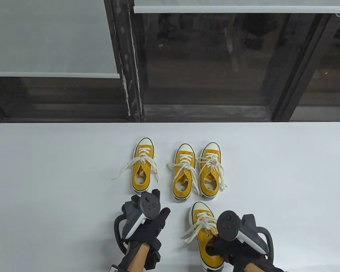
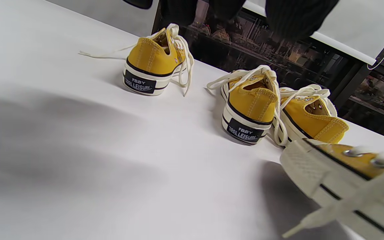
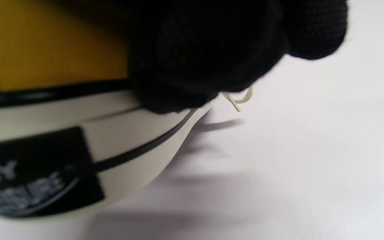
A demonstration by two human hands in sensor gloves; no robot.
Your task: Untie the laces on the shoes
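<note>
two hands: right hand [image 1: 229, 249] grips the nearest shoe [image 1: 205, 240] at its heel, left hand [image 1: 146, 218] hovers spread, holding nothing.

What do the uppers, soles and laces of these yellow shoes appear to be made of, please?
Uppers: likely canvas, matte yellow with visible stitched seams. Soles: seemingly rubber, smooth off-white with a black stripe and textured toe. Laces: flat woven fabric, probably cotton, cream and limp on the table.

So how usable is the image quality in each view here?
Table view: sharp, evenly lit, all four yellow sneakers clear. Left wrist view: far sneakers crisp, nearest sneaker blurred, big soft shadow on the table. Right wrist view: close-up of heel, label blurred, right hand nearly featureless black.
</note>
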